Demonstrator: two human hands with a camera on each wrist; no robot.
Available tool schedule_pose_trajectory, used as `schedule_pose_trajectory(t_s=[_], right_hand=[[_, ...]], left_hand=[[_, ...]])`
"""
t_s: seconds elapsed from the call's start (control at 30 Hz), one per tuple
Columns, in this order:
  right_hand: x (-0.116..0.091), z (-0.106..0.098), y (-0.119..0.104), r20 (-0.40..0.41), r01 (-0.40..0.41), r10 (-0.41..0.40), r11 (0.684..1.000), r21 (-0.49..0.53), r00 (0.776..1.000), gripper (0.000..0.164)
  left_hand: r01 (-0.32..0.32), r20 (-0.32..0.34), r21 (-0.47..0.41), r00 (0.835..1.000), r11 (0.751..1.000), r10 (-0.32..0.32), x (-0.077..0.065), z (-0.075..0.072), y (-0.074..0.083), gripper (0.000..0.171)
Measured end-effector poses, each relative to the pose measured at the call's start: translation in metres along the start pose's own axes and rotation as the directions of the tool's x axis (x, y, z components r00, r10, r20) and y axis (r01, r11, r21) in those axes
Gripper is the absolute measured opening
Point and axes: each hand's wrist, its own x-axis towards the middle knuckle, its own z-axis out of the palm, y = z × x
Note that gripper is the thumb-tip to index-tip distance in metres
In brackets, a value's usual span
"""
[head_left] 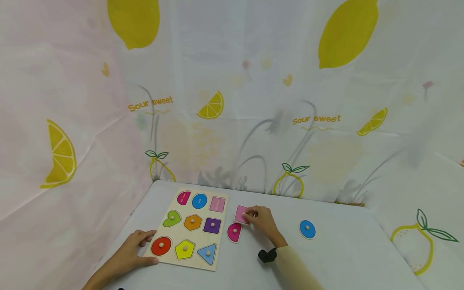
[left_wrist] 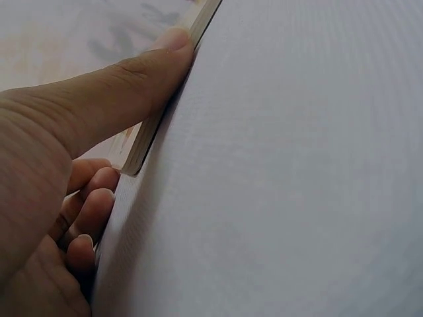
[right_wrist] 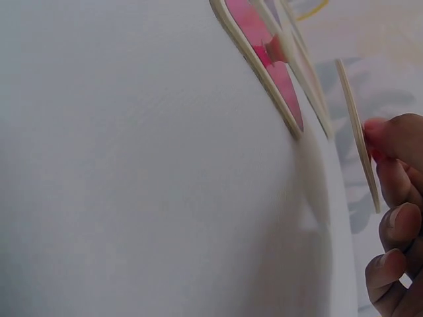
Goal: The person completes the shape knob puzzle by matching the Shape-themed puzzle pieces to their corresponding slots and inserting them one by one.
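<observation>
I'm pinching the pink square (head_left: 239, 212) with the right hand (head_left: 264, 222), one o'clock from the magenta half-circle (head_left: 232, 234), and gripping the board (head_left: 177, 233) at eight o'clock with the left hand (head_left: 127, 250).

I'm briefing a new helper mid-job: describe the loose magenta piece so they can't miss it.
Find the wooden puzzle board on the white table. Just right of it, on the near side of the pink square in the right hand, lies the D-shaped magenta piece. Unlike its lettered lookalike in the board's far left corner, it has a knob.
</observation>
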Motion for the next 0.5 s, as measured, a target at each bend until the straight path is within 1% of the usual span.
schedule_pose_trajectory(t_s=[0.1, 0.33, 0.5], right_hand=[[0.006, 0.004, -0.004, 0.014, 0.002, -0.003, 1.000, 0.008, 1.000, 0.014], [0.016, 0.014, -0.011, 0.017, 0.060, -0.060, 0.998, 0.004, 0.998, 0.012], [0.024, 0.023, -0.016, 0.024, 0.052, -0.052, 0.999, -0.001, 0.998, 0.012]], left_hand=[[-0.013, -0.010, -0.007, 1.000, 1.000, 0.013, -0.001, 0.000, 0.000, 0.093], [-0.047, -0.013, -0.024, 0.999, 0.999, 0.047, -0.004, 0.000, 0.002, 0.091], [-0.016, -0.016, -0.025, 1.000, 1.000, 0.016, -0.004, 0.000, 0.002, 0.093]])
